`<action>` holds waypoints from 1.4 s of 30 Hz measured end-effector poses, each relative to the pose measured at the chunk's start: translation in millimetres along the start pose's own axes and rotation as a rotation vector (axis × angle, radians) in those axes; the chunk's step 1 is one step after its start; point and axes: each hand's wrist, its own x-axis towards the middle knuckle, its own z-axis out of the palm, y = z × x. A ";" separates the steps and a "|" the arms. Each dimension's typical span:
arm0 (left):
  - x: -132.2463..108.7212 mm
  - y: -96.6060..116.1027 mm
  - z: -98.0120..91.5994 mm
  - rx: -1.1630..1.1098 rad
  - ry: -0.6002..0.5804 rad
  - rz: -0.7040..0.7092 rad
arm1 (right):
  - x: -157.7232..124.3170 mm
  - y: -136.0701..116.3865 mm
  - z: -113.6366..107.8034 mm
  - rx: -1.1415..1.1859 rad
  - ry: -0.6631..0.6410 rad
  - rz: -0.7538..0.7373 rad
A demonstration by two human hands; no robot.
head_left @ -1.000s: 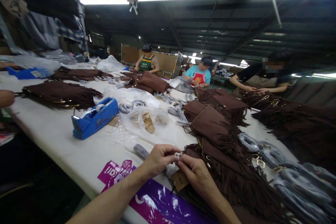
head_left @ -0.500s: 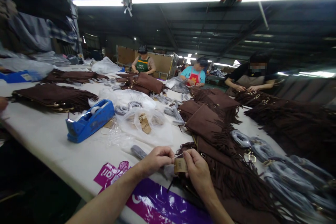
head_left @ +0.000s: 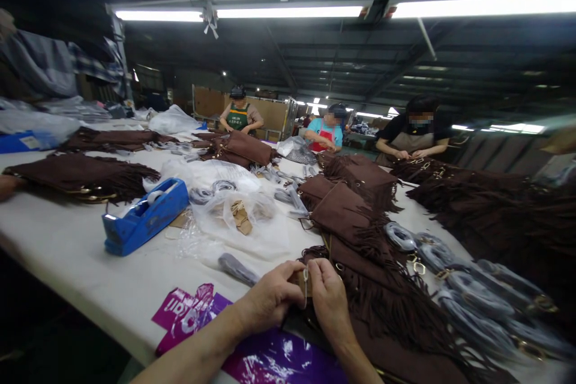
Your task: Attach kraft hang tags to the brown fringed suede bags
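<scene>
Between both hands is a small brown paper hang tag [head_left: 297, 279] with a white string [head_left: 306, 289] looped from it. My left hand [head_left: 274, 295] is closed, its thumb and fingers pinching the tag's left side. My right hand [head_left: 327, 294] is closed too, pinching at the tag's right side beside the string. Just right of and beneath the hands lies a dark brown fringed bag [head_left: 364, 270] with gold-coloured hardware. Below my left wrist is a shiny purple plastic bag [head_left: 270, 354]. A grey wrapped piece [head_left: 237, 269] rests just beyond my left hand.
A blue tape dispenser [head_left: 146, 216] stands at left. A clear plastic bag holds more brown tags [head_left: 242, 218]. Grey wrapped straps [head_left: 479, 297] lie at right, near piled brown bags [head_left: 508, 210]. Several co-workers sit across the table [head_left: 67, 234]; a person's hand [head_left: 9, 186] shows at far left.
My hands have come closer together, with the tag now turned and gripped between them. The string, earlier stretched between the hands, now hangs down in a loop. The view has shifted slightly.
</scene>
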 end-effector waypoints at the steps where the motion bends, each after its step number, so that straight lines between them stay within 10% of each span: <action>1: -0.6 -1.3 0.0 -0.011 -0.008 -0.013 | 0.5 0.1 -0.8 0.010 -0.008 -0.007; 9: -0.4 -1.1 -6.3 -0.146 0.029 -0.087 | 11.0 12.4 -20.1 0.399 -0.145 0.182; 16: 5.8 -10.3 -9.9 -0.531 0.311 -0.325 | 5.8 5.1 -44.7 0.381 -0.505 0.081; 24: 1.6 -17.7 -36.2 -0.415 0.719 -0.473 | 1.1 -10.2 -44.4 0.162 -0.696 -0.080; 32: -4.0 -35.6 -33.6 0.158 0.526 -0.489 | -31.5 6.2 -75.4 -0.499 -0.521 -0.365; 37: -1.6 -15.6 -26.6 0.410 0.490 -0.210 | -48.2 29.1 -65.4 -0.945 -0.319 -0.635; 42: 0.1 30.3 -11.8 0.489 -0.057 0.195 | -31.0 27.4 -68.2 -1.001 -0.065 -0.735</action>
